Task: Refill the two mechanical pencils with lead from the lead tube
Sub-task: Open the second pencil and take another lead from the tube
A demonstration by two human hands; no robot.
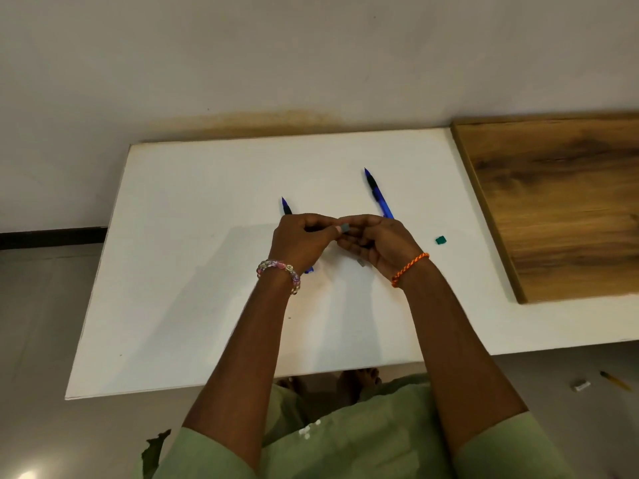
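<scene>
Two blue mechanical pencils lie on the white table (pixel 207 271), tips pointing away. The left pencil (pixel 286 206) is mostly hidden under my left hand (pixel 301 242); its rear end shows below the wrist. The right pencil (pixel 378 195) runs down under my right hand (pixel 377 245). Both hands meet above the table, fingers curled. Between their fingertips sits a small grey lead tube (pixel 344 228), pinched by both hands; most of it is hidden. A small grey piece (pixel 361 262) lies on the table under my right hand.
A small green cap (pixel 441 240) lies on the table right of my hands. A wooden board (pixel 560 202) covers the table's right end. On the floor at the lower right lie a yellow pencil (pixel 617 381) and a small white object (pixel 580 386).
</scene>
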